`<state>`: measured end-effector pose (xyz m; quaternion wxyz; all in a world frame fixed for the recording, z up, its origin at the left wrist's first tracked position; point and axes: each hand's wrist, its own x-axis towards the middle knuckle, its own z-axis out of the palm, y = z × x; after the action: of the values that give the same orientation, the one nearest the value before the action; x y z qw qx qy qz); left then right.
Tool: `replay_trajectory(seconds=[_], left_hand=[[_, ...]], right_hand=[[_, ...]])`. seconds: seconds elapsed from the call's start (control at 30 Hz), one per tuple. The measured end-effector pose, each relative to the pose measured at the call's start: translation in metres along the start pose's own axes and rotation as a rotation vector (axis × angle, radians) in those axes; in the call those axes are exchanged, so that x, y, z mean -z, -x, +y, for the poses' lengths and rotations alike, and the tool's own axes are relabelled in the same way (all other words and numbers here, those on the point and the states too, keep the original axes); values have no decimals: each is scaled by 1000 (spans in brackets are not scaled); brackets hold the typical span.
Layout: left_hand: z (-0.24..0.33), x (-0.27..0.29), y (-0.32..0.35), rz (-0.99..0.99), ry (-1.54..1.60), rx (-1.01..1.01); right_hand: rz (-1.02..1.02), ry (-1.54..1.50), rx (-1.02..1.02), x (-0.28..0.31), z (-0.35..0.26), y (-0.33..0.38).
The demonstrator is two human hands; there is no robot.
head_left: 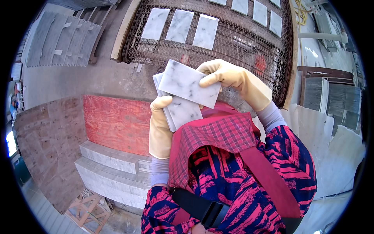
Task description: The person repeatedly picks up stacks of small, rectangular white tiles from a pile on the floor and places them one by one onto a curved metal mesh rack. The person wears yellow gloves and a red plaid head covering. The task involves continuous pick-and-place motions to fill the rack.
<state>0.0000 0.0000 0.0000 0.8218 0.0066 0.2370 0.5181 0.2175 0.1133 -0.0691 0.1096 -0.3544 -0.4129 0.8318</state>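
My left hand [160,128], in a pale yellow rubber glove, holds a small stack of white marble tiles [181,113] with grey veins against my chest. My right hand [233,80], gloved the same way, grips the top tile [187,82] by its right edge and holds it tilted just above the stack. Both hands are close in front of a wire mesh conveyor belt [233,43]. Three more marble tiles [180,25] lie side by side on the mesh, with others [253,9] further back.
A red plywood board [117,123] lies to my left above stacked grey-white stone slabs [113,167]. A wooden pallet [87,210] sits at lower left, grey slabs [64,39] at upper left. Stacked stone pieces [335,101] stand on the right.
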Motion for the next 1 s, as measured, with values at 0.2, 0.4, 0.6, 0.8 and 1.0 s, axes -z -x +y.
replay_trajectory(seconds=[0.2, 0.4, 0.6, 0.8, 1.0], left_hand=[[8, 32, 5, 133, -113, 45], [44, 118, -38, -85, -126, -293], [39, 136, -38, 112, -170, -301], [22, 144, -41, 121, -59, -120], [7, 137, -55, 91, -120, -105]], right_hand=[[166, -30, 64, 31, 7, 10], [734, -58, 155, 66, 16, 20], [1046, -81, 198, 139, 48, -8], [1095, 353, -63, 126, 35, 8], [591, 680, 0, 3, 12, 25]])
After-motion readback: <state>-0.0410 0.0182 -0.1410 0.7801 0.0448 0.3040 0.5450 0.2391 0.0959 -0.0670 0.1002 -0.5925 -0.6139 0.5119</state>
